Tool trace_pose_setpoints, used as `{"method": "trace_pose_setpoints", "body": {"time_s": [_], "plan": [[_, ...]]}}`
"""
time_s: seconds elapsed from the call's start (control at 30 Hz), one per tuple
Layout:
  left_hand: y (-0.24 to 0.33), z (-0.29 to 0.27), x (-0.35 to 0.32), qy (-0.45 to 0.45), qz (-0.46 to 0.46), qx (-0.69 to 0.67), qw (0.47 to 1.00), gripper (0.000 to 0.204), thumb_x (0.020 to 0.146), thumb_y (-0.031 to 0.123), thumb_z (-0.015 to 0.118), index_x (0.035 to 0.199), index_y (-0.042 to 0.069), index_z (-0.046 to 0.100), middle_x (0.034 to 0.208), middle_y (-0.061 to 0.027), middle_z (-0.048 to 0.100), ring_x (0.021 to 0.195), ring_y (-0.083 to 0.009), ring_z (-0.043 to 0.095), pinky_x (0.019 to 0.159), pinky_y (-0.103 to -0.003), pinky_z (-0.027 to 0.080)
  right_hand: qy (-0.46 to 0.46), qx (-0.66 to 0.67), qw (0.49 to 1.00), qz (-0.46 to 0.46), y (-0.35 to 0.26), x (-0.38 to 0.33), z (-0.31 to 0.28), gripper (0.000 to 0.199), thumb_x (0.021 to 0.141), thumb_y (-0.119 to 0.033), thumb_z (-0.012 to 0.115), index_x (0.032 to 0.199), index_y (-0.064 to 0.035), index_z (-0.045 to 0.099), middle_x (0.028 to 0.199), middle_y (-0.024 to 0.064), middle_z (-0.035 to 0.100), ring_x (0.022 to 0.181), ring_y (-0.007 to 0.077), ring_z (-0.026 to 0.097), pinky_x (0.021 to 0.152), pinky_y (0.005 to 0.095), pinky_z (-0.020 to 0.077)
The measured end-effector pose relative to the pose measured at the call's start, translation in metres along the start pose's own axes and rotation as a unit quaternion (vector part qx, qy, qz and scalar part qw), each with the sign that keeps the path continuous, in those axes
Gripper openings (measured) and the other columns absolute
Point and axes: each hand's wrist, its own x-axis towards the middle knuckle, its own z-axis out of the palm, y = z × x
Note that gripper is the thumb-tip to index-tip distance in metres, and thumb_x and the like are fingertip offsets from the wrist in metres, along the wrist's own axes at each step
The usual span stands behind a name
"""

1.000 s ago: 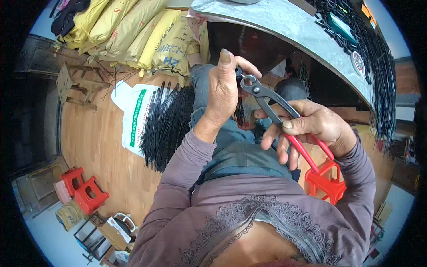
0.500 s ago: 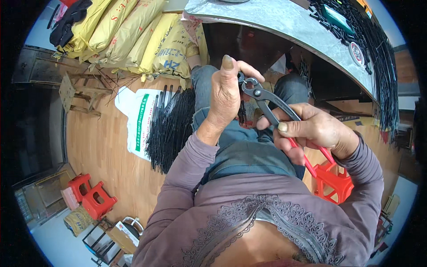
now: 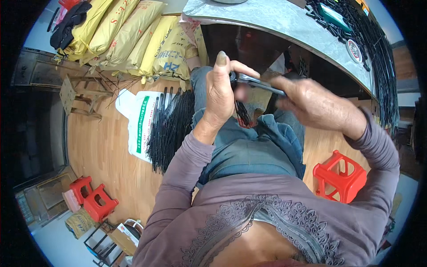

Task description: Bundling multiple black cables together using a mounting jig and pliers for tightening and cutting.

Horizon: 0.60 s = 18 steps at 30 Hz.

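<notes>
My right hand [image 3: 318, 104] is closed around a pair of end-cutting pincers [image 3: 264, 84]; it is smeared by motion, and the red handles are hidden behind it. The pincers' dark jaws meet a small black round-ended piece [image 3: 233, 76] that my left hand [image 3: 221, 91] grips between its fingers, thumb pointing up. How much of that piece sits inside the palm is hidden. Below, between my knees, hang some thin black rods [image 3: 242, 113]; whether they join the held piece I cannot tell. A bundle of black rods [image 3: 171, 129] lies to the left on a white printed sack [image 3: 138, 129].
Ahead stands a grey-topped table [image 3: 271, 22] bearing black pieces, long rods [image 3: 382, 75], a green box [image 3: 334, 18] and a round tin [image 3: 354, 50]. Yellow sacks [image 3: 129, 35] are piled far left, by a wooden stool [image 3: 80, 95]. A red stool [image 3: 340, 178] is at my right.
My right hand has turned and moved up and away, swinging the pincers from slanted to nearly level; the red handles have gone from view. My left hand has shifted slightly left.
</notes>
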Motion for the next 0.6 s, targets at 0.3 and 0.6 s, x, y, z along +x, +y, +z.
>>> {"method": "trace_pose_setpoints", "body": {"time_s": [0.3, 0.6], "plan": [[0.0, 0.001, 0.005, -0.031, -0.018, -0.045, 0.998, 0.075, 0.099, 0.057, 0.025, 0.073, 0.0, 0.066, 0.049, -0.0002, 0.046, 0.043, -0.0056, 0.037, 0.044, -0.022, 0.03, -0.133, 0.412, 0.894, 0.115, -0.002, -0.017, -0.011, 0.029, 0.095, -0.021, 0.055, 0.115, -0.0013, 0.053, 0.073, 0.0043, 0.059, 0.058, 0.0114, 0.059, 0.054, 0.0253, 0.0504], [0.005, 0.005, 0.009, -0.052, -0.029, 0.004, 0.998, 0.075, 0.097, 0.06, 0.027, 0.071, 0.001, 0.065, 0.048, 0.0012, 0.044, 0.044, -0.0057, 0.038, 0.044, -0.023, 0.029, -0.133, 0.416, 0.888, 0.145, -0.004, -0.016, -0.015, 0.022, 0.096, -0.019, 0.054, 0.112, -0.0042, 0.054, 0.064, -0.0029, 0.047, 0.048, 0.0042, 0.045, 0.042, 0.0198, 0.0374]]}}
